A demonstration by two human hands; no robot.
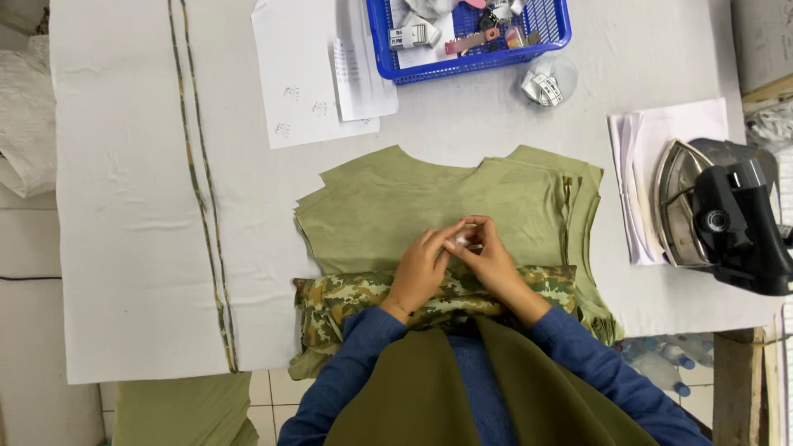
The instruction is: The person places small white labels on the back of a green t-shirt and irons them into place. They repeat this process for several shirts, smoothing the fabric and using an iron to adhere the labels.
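White tabletop (pixel 132 248), olive fabric pieces (pixel 388 215) stacked centre, camouflage fabric (pixel 347 301) at the near edge. Left hand (pixel 421 268) and right hand (pixel 494 263) meet over the olive stack, both pinching one small white object (pixel 462 240); best kept low, fingertips steady. White paper sheets (pixel 306 91) beside blue basket (pixel 471 62).

One head-worn camera, looking straight down.

It sits above the person's own arms and faces the white table (pixel 132 248) from close overhead, with the near table edge at the bottom, the blue basket (pixel 467 66) at the far top, and floor tiles (pixel 281 396) below.
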